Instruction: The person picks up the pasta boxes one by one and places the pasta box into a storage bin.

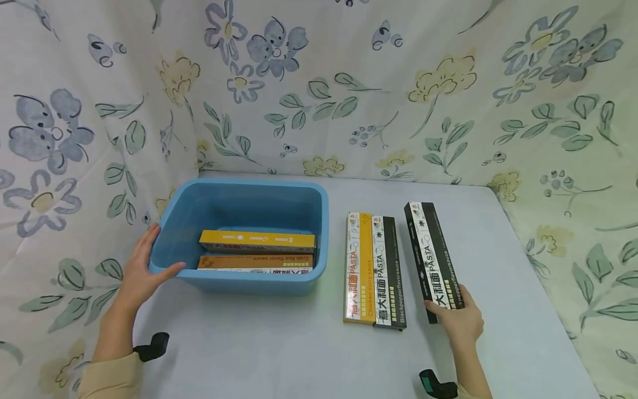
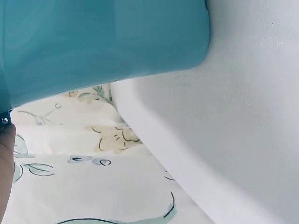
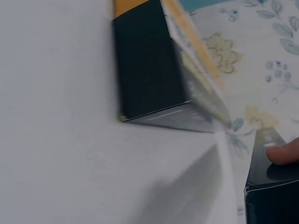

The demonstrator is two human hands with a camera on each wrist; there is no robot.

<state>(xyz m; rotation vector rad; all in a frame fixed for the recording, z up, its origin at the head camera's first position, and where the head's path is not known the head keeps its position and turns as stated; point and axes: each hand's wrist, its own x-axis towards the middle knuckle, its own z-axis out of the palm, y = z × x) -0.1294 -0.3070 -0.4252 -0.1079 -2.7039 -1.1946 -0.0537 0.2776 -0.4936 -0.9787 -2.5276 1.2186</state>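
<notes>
My left hand (image 1: pixel 142 270) holds the front left corner of a blue plastic bin (image 1: pixel 249 287), thumb along the front rim and fingers along the left side. Inside the bin lie a yellow box (image 1: pixel 257 239) and a brown box (image 1: pixel 255 261) labelled "Crab Roe flavor sauce". At the right, my right hand (image 1: pixel 459 318) grips the near end of a black and white pasta box (image 1: pixel 432 255), thumb and fingers on opposite sides. In the right wrist view that box (image 3: pixel 271 205) shows only partly, under a digit.
Left of the held box, a yellow chicken curry pasta box (image 1: pixel 359 266) and a black pepper one (image 1: pixel 389 271) lie side by side on the white table (image 1: pixel 299 343). Flowered cloth (image 1: pixel 319 83) hangs behind and along both sides.
</notes>
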